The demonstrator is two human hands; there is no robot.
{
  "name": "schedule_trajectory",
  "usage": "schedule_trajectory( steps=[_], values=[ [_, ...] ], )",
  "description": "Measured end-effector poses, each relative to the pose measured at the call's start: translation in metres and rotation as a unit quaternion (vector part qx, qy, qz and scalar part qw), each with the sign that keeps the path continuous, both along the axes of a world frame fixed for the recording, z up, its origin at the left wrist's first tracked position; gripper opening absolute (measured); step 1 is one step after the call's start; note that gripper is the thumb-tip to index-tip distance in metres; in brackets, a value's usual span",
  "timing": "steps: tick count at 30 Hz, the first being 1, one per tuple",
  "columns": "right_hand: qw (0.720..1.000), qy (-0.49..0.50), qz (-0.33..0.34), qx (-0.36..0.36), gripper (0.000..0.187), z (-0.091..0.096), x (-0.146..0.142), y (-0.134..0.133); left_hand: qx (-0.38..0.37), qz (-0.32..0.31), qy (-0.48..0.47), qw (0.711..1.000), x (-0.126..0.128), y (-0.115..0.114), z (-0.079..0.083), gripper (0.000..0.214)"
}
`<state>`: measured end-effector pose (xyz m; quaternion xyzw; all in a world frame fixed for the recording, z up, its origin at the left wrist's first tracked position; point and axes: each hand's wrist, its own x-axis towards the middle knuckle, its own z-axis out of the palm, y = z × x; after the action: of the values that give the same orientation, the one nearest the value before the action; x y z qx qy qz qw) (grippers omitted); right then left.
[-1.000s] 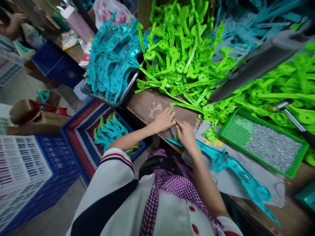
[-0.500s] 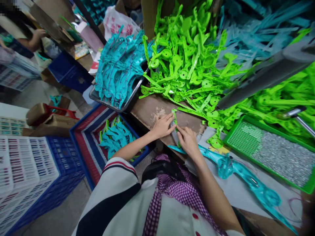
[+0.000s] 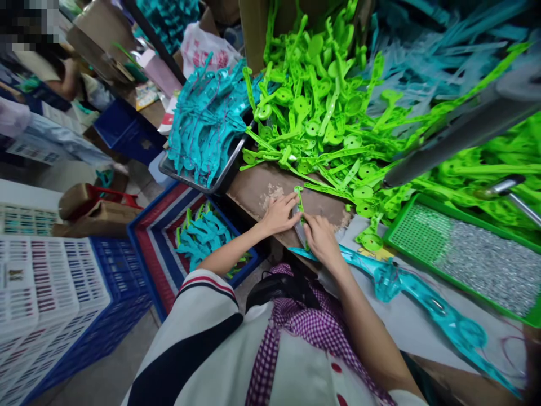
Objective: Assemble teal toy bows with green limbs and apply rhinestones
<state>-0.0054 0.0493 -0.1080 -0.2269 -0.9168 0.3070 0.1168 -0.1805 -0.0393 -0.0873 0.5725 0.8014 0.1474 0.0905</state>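
A narrow bright-green plastic part [image 3: 300, 202] lies at the table edge, over a greyish strip that my fingers partly cover. My left hand [image 3: 279, 215] is closed at its left side, fingertips pressed to its upper half. From the right, my right hand [image 3: 323, 240] has its fingers bent together against the lower end. Whatever is under the fingertips is hidden. Just right of my right wrist, a long turquoise plastic piece [image 3: 439, 304] with thin wires lies on white paper [image 3: 380, 307].
Green parts [image 3: 313, 127] heap behind the hands. A black tray [image 3: 222, 177] holds wired turquoise pieces; a green basket [image 3: 422, 223] holds small metal pieces. A dark grey bar [image 3: 448, 132] juts in from the right. Crates [image 3: 38, 282] stand left; another person's arm [image 3: 67, 82] shows behind.
The view has shifted slightly, moving the surroundings at the left a little rightward. Both hands keep nearly the same place and pose on the green part.
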Motion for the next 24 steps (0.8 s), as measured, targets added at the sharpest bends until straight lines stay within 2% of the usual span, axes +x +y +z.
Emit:
schedule_trajectory(
  steps=[3,6,8,11,13,16,17,19,21,24],
  values=[
    [1.0,0.014,-0.006,0.001,0.047,-0.003,-0.002,-0.001,0.019,0.01,-0.049,0.999,-0.003,0.0,-0.001,0.035],
    [0.997,0.071,-0.029,-0.001,0.044,0.004,0.002,-0.003,0.084,0.035,-0.085,0.992,-0.007,0.001,-0.003,0.03],
    [0.992,0.12,-0.044,0.01,0.041,0.02,0.009,-0.005,0.161,0.075,-0.072,0.981,-0.016,0.006,-0.002,0.032],
    [0.982,0.182,-0.052,0.006,0.034,0.051,0.021,-0.008,0.27,0.143,-0.031,0.952,-0.046,0.028,0.005,0.044],
    [0.979,0.197,-0.041,-0.023,0.031,0.068,0.025,-0.011,0.297,0.164,-0.039,0.94,-0.07,0.047,0.012,0.048],
    [0.983,0.176,-0.015,-0.058,0.033,0.074,0.031,-0.018,0.307,0.187,-0.125,0.925,-0.092,0.067,0.021,0.028],
    [0.984,0.163,-0.011,-0.066,0.033,0.071,0.035,-0.021,0.324,0.203,-0.159,0.91,-0.093,0.069,0.023,0.023],
    [0.985,0.146,-0.014,-0.087,0.032,0.065,0.045,-0.028,0.374,0.244,-0.241,0.862,-0.088,0.064,0.024,0.018],
    [0.982,0.146,-0.022,-0.118,0.028,0.062,0.055,-0.037,0.405,0.281,-0.35,0.796,-0.077,0.051,0.02,0.019],
    [0.975,0.153,-0.007,-0.159,0.026,0.062,0.059,-0.046,0.402,0.321,-0.485,0.707,-0.059,0.03,0.008,0.023]
  ],
)
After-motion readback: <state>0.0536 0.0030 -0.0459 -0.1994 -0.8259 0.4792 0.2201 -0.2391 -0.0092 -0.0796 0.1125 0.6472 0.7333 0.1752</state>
